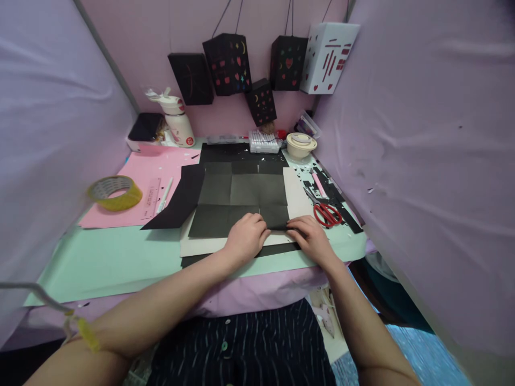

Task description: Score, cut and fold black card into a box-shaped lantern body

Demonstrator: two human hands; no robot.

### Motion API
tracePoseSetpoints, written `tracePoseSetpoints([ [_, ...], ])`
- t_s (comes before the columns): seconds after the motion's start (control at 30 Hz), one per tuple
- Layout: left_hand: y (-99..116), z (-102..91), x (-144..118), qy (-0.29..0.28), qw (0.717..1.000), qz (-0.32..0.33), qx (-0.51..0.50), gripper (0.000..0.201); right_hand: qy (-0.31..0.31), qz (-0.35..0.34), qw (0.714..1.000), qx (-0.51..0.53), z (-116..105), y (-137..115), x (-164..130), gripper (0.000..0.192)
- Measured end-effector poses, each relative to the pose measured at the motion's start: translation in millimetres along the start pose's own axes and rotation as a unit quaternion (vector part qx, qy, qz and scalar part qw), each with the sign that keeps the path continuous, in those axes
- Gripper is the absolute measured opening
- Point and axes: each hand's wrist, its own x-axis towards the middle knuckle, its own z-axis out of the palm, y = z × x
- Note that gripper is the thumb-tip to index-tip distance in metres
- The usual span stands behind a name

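Your left hand (246, 236) lies flat on the black paper (241, 198), right hand (311, 238) fingers pinch its near edge, so press that crease firmly and evenly

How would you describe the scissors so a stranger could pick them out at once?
Start at the mint-green table and go to its right edge, just beyond the right hand. The scissors lie there among black paper scraps, the only thing with bright red handles.
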Motion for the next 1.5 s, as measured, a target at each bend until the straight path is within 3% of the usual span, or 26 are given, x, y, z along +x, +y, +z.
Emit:
tracePoseSetpoints([
  [0.2, -3, -2.2, 5, 0.006, 0.998, -0.028, -0.061, 0.020, -0.001, 0.038, 0.999, 0.009, -1, 0, 5, 0.015],
  [0.47, -5, -5.5, 14, -0.010, 0.982, -0.159, -0.097, 0.019, -0.004, 0.206, 0.979, 0.002, -1, -1, 15, 0.025],
  [0.63, -2, -7.0, 18, -0.029, 0.979, -0.183, -0.081, 0.021, -0.027, 0.277, 0.959, -0.055, -2, -12, 20, 0.023],
  [1.1, 4, 2.0, 18, -0.007, 0.981, -0.193, -0.028, 0.023, -0.030, 0.278, 0.954, -0.105, 6, -12, 19, 0.025],
  [1.3, 3, 1.4, 19, -0.024, 0.982, -0.185, -0.026, 0.023, -0.052, 0.280, 0.951, -0.123, 5, -13, 21, 0.026],
  [1.5, 3, 2.5, 18, -0.021, 0.985, -0.169, -0.021, 0.022, -0.065, 0.246, 0.962, -0.097, -1, -8, 20, 0.022],
])
